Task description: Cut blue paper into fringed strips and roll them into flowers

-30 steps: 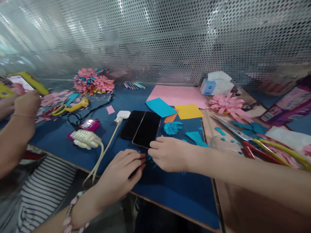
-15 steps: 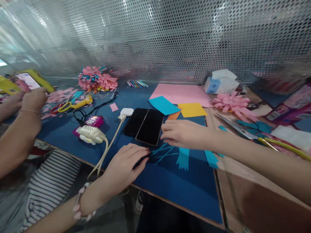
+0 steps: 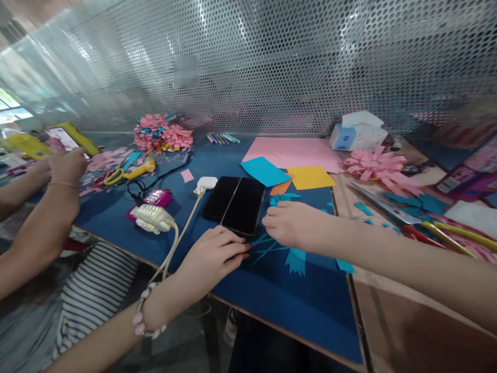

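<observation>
My right hand (image 3: 291, 224) is curled with its fingers closed, and fringed blue paper (image 3: 281, 199) pokes out just above its knuckles. The rest of that paper is hidden by the hand. Left of it, my left hand (image 3: 217, 254) lies low over the table with bent fingers and the thumb a little apart, nothing visible in it. Between the hands are thin blue paper strips (image 3: 267, 247). A fringed blue piece (image 3: 296, 261) lies below my right hand. Two dark phones (image 3: 244, 206) (image 3: 220, 198) lie side by side, just beyond my left fingertips.
Blue (image 3: 265, 171), yellow (image 3: 311, 177) and pink paper sheets (image 3: 291, 153) lie behind. Large scissors (image 3: 388, 208) and a pink paper flower (image 3: 375, 166) are right, near a tissue box (image 3: 357, 135). A charging cable (image 3: 186, 220) runs left. Another person's hand (image 3: 68, 165) is far left.
My right hand has shifted slightly right, and fringed blue paper now shows above it. The fingers of my left hand have moved slightly right. The view has shifted a little.
</observation>
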